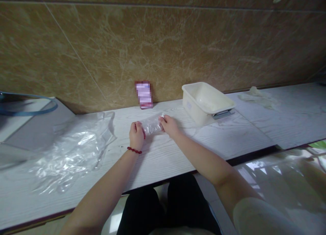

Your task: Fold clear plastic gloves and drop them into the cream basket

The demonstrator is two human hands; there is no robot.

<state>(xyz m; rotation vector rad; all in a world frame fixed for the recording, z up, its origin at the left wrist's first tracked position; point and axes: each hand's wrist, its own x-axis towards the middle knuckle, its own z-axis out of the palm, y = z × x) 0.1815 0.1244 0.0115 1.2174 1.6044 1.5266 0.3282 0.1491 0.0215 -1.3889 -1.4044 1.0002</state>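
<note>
Between my two hands is a small clear plastic bag [152,125], held just over the white wood-grain table [163,156]. My left hand [137,134], with a red bead bracelet at the wrist, is closed on the bag's left end. At the opposite end, my right hand [169,124] pinches the plastic between thumb and fingers. Whether anything lies inside the bag I cannot tell. To the left of my hands, a large crumpled heap of clear plastic [76,153] spreads over the table.
A cream plastic tub [196,105] with a grey clip stands right of my hands. Behind them a phone [144,95] leans against the brown marbled wall [152,48]. A pale crumpled item [254,95] lies far right, and a blue band [51,109] is at far left.
</note>
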